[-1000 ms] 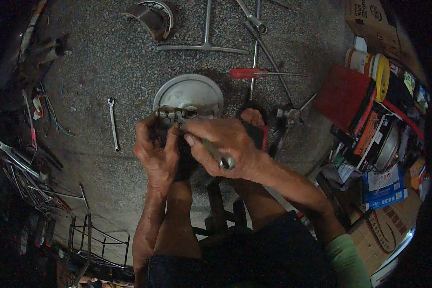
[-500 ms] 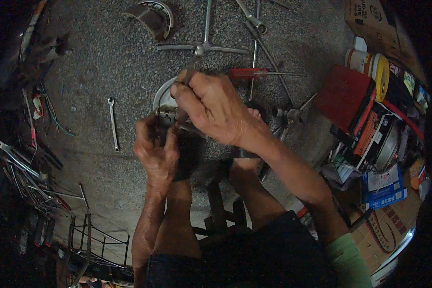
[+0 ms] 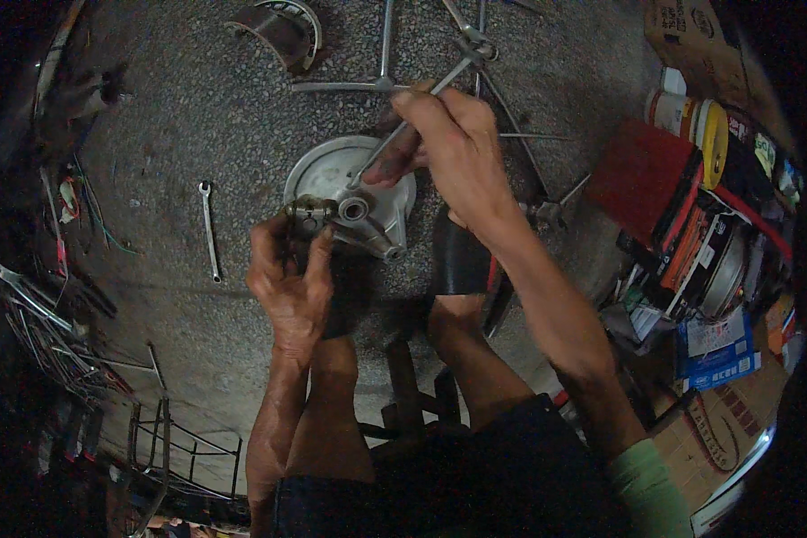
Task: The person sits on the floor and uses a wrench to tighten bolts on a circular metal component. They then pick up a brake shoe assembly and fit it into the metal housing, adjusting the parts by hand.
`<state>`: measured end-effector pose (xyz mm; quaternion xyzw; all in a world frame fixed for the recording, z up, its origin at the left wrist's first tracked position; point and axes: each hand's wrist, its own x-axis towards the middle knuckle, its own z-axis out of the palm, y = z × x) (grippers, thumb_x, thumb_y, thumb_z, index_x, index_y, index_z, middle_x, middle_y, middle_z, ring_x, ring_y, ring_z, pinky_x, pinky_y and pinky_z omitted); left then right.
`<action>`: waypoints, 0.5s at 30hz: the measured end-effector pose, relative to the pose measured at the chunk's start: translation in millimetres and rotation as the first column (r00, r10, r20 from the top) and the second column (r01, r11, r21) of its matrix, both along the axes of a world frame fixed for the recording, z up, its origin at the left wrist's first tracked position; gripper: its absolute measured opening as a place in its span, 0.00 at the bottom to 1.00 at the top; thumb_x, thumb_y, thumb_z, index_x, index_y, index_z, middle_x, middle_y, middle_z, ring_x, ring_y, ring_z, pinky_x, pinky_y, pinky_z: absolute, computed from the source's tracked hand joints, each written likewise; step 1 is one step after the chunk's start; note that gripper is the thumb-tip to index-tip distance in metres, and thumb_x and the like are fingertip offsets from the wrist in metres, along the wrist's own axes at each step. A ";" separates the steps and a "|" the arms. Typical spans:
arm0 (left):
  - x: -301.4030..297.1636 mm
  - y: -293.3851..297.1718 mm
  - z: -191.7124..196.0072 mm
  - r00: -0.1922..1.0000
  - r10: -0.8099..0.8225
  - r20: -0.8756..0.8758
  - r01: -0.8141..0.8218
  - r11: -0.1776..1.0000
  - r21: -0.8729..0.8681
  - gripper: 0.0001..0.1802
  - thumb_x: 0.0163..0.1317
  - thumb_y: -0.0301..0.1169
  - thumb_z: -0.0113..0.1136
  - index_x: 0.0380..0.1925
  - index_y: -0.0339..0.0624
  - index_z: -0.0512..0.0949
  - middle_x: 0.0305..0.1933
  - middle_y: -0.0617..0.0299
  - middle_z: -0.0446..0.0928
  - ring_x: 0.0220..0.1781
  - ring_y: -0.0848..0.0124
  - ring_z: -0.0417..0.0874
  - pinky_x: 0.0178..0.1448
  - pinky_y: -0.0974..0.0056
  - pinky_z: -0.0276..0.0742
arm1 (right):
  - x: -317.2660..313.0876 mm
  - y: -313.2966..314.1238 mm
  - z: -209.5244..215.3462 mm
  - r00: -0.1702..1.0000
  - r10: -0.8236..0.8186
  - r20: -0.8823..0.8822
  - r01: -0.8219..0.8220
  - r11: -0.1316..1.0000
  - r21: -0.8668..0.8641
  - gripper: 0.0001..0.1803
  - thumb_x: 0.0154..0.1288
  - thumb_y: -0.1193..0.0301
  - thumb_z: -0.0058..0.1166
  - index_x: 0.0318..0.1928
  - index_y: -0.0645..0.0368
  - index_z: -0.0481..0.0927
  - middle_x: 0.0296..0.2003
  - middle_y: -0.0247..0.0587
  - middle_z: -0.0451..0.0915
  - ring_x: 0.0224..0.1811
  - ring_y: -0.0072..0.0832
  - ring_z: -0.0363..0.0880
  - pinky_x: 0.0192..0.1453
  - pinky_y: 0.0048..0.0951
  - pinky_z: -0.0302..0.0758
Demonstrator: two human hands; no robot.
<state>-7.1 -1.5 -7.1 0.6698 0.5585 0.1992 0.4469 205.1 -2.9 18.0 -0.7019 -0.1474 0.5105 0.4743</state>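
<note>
My left hand [image 3: 287, 278] is closed, with a short, shiny metal cylinder [image 3: 311, 212] pinched between thumb and fingers. Slots or holes show in its side. Just right of it is a round grey metal plate [image 3: 390, 170], like a drum brake's backing plate, with a raised hub ring [image 3: 353, 209] and an arm. My right hand [image 3: 462, 152] grips a slim metal rod-like tool [image 3: 453, 76], slanting from upper right down to the plate. Its lower tip is close above the hub ring; whether it touches I cannot tell. The tool's upper end overlaps a ring spanner [image 3: 486, 51].
Left of my hands lies a combination spanner [image 3: 210, 233]. A curved brake shoe [image 3: 287, 36] and a T-handle wrench [image 3: 341, 87] lie at the far side. Boxes, a red case [image 3: 641, 184] and tubs crowd the right. Tools and a wire rack [image 3: 184, 448] stand left.
My right hand has moved right and away from the left hand, swinging the slim tool to a slant and uncovering the plate. My left hand stays nearly still with the cylinder.
</note>
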 end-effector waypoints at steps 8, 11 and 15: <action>-0.1 -2.1 -4.7 0.995 0.011 0.100 -0.007 0.999 -0.039 0.17 0.57 0.24 0.69 0.42 0.34 0.73 0.36 0.58 0.77 0.36 0.73 0.78 0.39 0.67 0.77 | -43.0 -43.8 19.5 0.678 0.198 0.708 -0.526 0.804 0.279 0.05 0.65 0.75 0.53 0.35 0.65 0.76 0.33 0.45 0.82 0.25 0.34 0.82 0.27 0.31 0.76; 0.5 0.0 -0.2 0.995 -0.017 0.102 0.020 0.999 -0.027 0.17 0.57 0.23 0.68 0.44 0.33 0.72 0.38 0.58 0.77 0.38 0.74 0.77 0.41 0.68 0.77 | -53.1 -48.6 10.9 0.758 0.213 0.617 -0.522 0.765 0.377 0.08 0.63 0.80 0.54 0.43 0.64 0.75 0.34 0.44 0.81 0.26 0.36 0.81 0.26 0.33 0.76; 0.5 -0.9 0.2 0.992 -0.015 0.128 0.019 0.999 -0.033 0.17 0.58 0.23 0.67 0.45 0.33 0.72 0.39 0.58 0.77 0.39 0.75 0.78 0.43 0.68 0.77 | -62.0 -59.9 5.9 0.716 0.264 0.646 -0.585 0.731 0.350 0.19 0.51 0.76 0.59 0.46 0.62 0.72 0.30 0.41 0.79 0.31 0.40 0.82 0.34 0.39 0.79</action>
